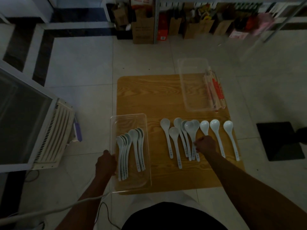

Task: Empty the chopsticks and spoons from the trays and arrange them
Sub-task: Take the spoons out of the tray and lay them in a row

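A clear plastic tray (116,123) at the table's near left holds several white spoons (132,151). My left hand (106,163) grips that tray's left rim. To the right, several white spoons (216,128) lie in a row on the wooden table (149,93), bowls pointing away. My right hand (205,145) is closed on the handles of a small overlapping cluster of spoons (191,128) in the middle of the row. A second clear tray (186,83) stands at the far right; wrapped chopsticks (216,90) lie along its right side.
The small table stands on a tiled floor. A white appliance with a vent grille (53,133) sits left of it, with a cable trailing near my left arm. Cardboard boxes and shelves (166,22) line the far wall. A dark mat (279,140) lies to the right.
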Tool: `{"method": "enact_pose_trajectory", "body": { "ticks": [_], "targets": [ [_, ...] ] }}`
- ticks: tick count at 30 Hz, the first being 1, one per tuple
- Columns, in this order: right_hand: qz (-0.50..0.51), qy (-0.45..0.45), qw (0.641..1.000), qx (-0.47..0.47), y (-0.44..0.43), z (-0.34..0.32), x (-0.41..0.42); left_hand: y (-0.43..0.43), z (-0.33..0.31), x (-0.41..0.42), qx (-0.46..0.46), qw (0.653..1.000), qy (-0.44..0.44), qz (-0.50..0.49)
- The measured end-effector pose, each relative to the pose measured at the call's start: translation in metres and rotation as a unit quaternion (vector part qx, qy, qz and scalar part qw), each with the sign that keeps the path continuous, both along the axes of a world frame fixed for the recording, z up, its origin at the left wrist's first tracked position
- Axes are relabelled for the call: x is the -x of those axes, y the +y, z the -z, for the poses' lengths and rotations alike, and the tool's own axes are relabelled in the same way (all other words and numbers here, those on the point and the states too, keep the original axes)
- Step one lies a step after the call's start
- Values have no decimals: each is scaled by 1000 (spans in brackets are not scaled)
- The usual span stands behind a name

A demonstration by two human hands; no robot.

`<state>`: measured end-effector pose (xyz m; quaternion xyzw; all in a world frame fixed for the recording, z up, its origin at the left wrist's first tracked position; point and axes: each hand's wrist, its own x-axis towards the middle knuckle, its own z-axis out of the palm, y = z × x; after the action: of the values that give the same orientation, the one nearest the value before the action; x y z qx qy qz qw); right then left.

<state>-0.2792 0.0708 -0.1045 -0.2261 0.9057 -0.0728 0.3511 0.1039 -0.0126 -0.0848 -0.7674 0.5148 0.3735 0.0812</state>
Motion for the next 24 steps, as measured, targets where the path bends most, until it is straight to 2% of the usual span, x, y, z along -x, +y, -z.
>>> {"method": "enact_pose_trajectory", "body": {
  "ticks": [5,9,16,19,21,24],
  "targets": [
    [11,31,998,50,-13,-13,-10,0,1,-1,-1,1000,13,-2],
    [-33,28,996,81,-41,-39,-50,1,3,-5,12,1000,22,7],
    [-133,61,972,182,-74,-44,-157,1,9,-13,25,998,49,13],
    [-197,19,964,177,-73,-38,-198,1,9,-14,28,998,58,20],
    [-252,11,958,140,-67,-25,-220,2,9,-15,29,997,62,26],
    [-276,-36,957,89,-60,-5,-240,2,11,-17,33,997,67,31]
  ]
}}
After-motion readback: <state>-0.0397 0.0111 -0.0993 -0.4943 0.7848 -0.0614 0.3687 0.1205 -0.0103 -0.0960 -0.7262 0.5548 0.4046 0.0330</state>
